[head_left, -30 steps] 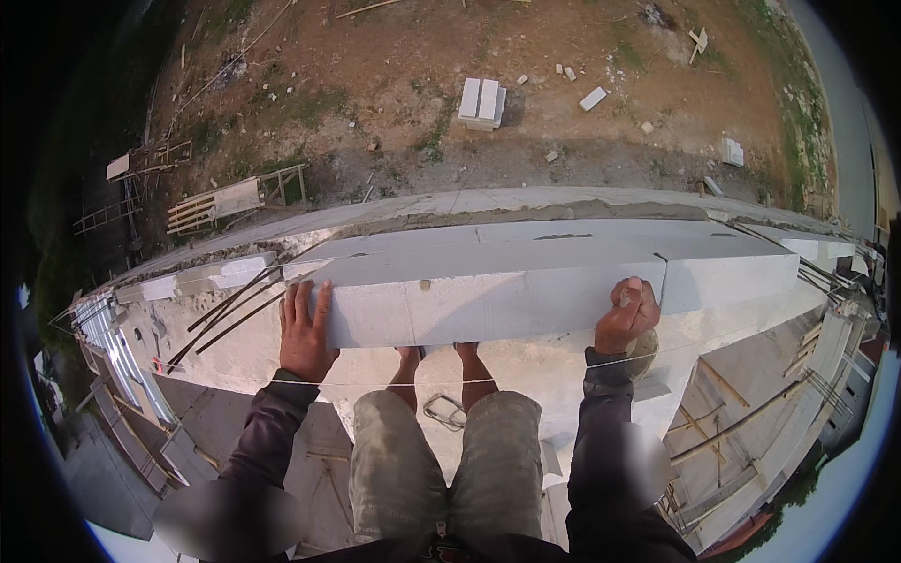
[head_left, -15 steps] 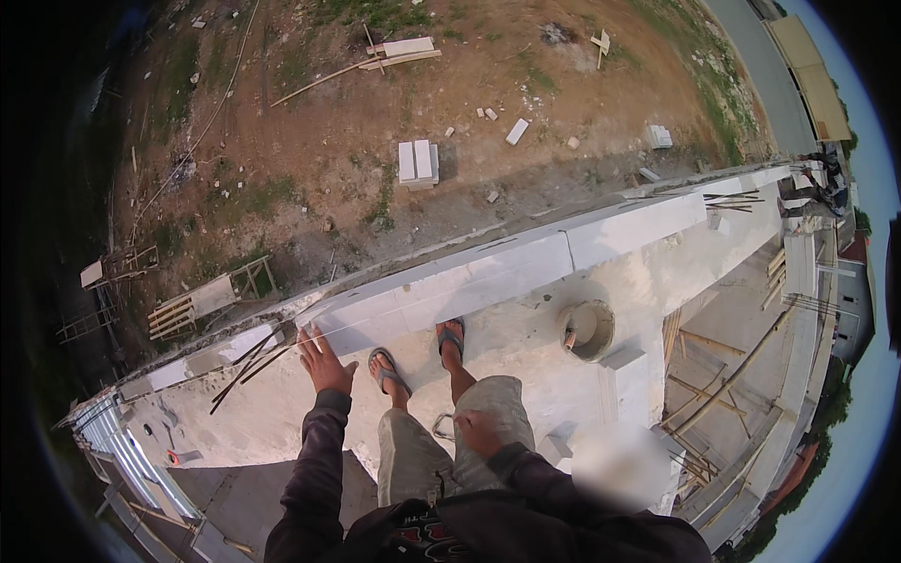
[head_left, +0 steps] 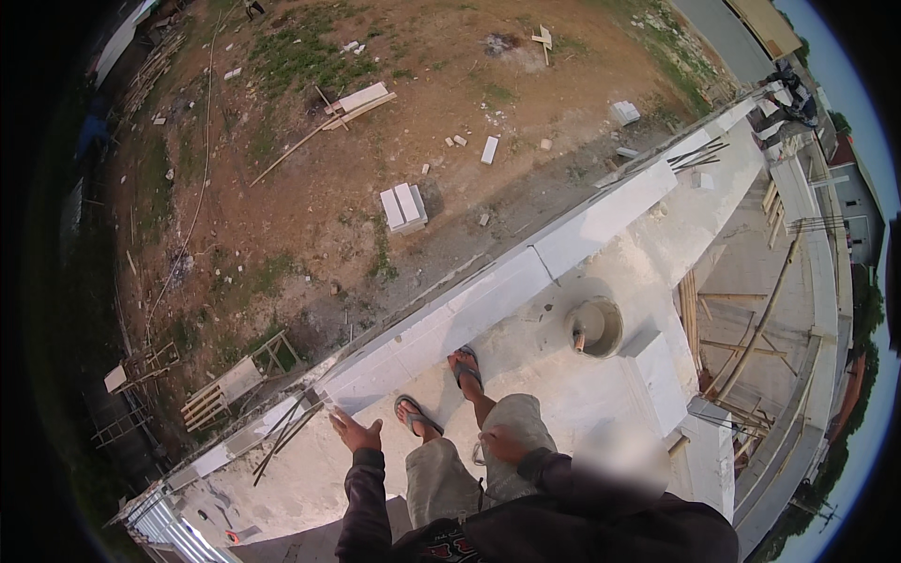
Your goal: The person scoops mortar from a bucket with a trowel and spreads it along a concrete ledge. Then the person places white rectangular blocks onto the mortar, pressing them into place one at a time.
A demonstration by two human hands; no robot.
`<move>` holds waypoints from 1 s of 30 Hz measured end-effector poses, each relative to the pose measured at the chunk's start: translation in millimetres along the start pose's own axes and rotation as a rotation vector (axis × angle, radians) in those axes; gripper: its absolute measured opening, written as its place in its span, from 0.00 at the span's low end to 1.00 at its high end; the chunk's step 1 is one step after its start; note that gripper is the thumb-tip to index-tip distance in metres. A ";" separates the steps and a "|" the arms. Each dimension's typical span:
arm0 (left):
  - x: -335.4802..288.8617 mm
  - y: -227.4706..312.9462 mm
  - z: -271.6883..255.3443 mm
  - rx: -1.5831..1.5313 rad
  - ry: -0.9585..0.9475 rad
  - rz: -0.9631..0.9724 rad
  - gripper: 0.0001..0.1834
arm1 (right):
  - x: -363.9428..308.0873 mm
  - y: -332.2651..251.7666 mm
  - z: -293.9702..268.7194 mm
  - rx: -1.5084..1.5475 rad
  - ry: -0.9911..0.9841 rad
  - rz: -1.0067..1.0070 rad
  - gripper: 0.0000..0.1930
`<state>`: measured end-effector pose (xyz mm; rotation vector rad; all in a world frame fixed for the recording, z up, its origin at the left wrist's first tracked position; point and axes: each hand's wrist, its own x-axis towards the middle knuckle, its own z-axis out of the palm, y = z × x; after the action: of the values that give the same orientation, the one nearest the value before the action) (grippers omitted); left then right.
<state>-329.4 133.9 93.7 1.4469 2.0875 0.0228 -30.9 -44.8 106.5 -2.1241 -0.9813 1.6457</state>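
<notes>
My left hand (head_left: 355,430) is raised with its fingers spread, holding nothing. It is beside the near end of a row of white blocks (head_left: 469,305) along the wall's outer edge. Close to that hand, several dark steel bars (head_left: 283,436) stick out. My right hand (head_left: 504,444) is closed in front of my knee; a thin bent metal loop (head_left: 479,454) shows beside its fingers, and the rest of what it grips is hidden. My feet in grey sandals (head_left: 466,367) stand on the pale ledge behind the blocks.
A round bucket (head_left: 615,330) with a handled tool in it stands on the ledge, right of my feet. White blocks (head_left: 654,375) lie beyond it. Past the block row the ledge drops to bare ground (head_left: 310,216). Another person (head_left: 793,98) is at the far right end.
The view has turned and shifted, so the wall now slants more steeply. My left hand has drawn back from the blocks' end. My right hand stays by my knee, still closed.
</notes>
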 end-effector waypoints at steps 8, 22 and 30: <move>-46.3 -62.0 -5.0 0.049 -0.374 -0.012 0.64 | 5.1 0.2 -15.9 -0.079 0.291 0.125 0.20; -2.0 -95.6 -129.7 0.342 -0.914 0.441 0.42 | 8.4 -45.1 127.6 -0.105 0.297 0.299 0.24; 14.1 -112.9 -128.2 0.346 -1.008 0.509 0.36 | 3.1 -49.8 149.9 -0.156 0.328 0.366 0.25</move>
<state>-489.4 139.6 155.1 1.6547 0.9130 -0.7371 -187.2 -33.5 86.9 -2.6981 -0.6670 1.3269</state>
